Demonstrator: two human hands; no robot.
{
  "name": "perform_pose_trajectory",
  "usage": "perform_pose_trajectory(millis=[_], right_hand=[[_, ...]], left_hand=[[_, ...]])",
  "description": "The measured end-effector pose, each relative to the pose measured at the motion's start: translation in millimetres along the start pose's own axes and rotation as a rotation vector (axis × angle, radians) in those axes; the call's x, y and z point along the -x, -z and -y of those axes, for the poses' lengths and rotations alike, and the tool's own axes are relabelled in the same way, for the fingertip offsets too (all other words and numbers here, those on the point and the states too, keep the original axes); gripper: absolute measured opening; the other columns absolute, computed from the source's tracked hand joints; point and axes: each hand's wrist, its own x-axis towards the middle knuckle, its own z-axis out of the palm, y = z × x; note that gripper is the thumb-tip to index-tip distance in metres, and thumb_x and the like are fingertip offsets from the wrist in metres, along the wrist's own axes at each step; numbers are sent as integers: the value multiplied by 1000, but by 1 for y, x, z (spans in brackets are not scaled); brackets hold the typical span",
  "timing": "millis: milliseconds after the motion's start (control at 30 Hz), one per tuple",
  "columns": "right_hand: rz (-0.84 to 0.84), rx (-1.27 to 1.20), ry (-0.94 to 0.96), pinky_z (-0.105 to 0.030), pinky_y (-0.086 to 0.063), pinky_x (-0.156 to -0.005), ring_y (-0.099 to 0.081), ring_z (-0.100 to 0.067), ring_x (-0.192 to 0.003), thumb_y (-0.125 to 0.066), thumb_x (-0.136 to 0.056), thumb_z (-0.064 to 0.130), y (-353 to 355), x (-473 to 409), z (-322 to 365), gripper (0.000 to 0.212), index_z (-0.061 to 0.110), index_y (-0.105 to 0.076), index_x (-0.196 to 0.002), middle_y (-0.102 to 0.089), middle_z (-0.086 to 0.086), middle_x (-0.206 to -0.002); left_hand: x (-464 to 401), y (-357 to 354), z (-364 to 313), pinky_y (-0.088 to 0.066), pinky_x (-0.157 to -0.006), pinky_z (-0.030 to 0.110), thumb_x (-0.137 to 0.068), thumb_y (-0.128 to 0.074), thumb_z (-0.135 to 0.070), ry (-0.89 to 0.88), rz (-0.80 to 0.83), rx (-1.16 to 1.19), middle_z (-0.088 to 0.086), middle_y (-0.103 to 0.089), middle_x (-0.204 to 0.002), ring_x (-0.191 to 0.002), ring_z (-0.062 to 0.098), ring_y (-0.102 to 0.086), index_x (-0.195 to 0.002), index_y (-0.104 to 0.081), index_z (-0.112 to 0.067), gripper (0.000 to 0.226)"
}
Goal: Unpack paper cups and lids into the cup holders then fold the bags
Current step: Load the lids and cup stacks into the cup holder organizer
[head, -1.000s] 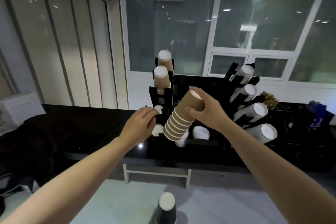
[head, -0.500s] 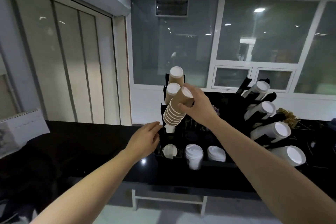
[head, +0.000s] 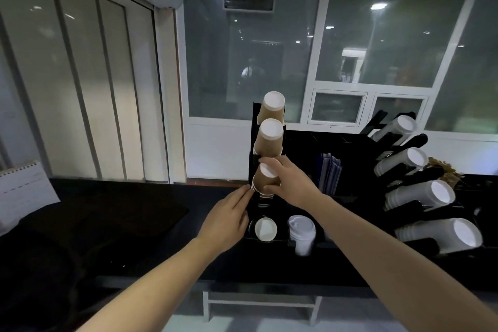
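So I'm mid-loading: right hand (head: 289, 183) clenched round the brown cup stack (head: 265, 182) in the holder's (head: 252, 159) third slot, left hand (head: 226, 219) loose at 7 o'clock steadying; next, push it home.

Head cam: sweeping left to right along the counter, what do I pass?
Calendar → left hand → brown cup stack gripped by the right hand → white lids → blue sleeves → angled rack of white cup stacks.
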Motion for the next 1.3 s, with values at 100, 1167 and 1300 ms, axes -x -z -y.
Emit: perform_pose_trajectory(millis=[100, 1167, 1300], right_hand=[[40, 72, 9, -41, -43, -109, -42, -24, -134, -76, -86, 30, -14, 1, -4, 71, 36, -43, -148, -41, 3, -149], [630, -77, -252, -34, -33, -116, -30, -13, -146, -61, -76, 73, -147, 306, -1, 89, 50, -21, -152, -21, 12, -163], [692, -107, -267, -32, -49, -98, -57, -21, -117, -71, -85, 44, -156, 319, -3, 77, 47, -27, -148, -35, 8, -146]], left_hand=[[0, -1, 2, -30, -119, 25, -101, -47, -23, 4, 2, 43, -6, -30, -163, -146, 11, -33, -156, -36, -16, 56], [199, -66, -78, -44, -110, 43, -99, -43, -26, -10, 312, 97, 3, -49, -152, -141, 25, -44, -143, -55, -19, 46], [208, -70, -85, -36, -115, 38, -103, -36, -34, 75, 498, 25, -2, -39, -158, -145, 22, -35, -152, -41, -28, 50]])
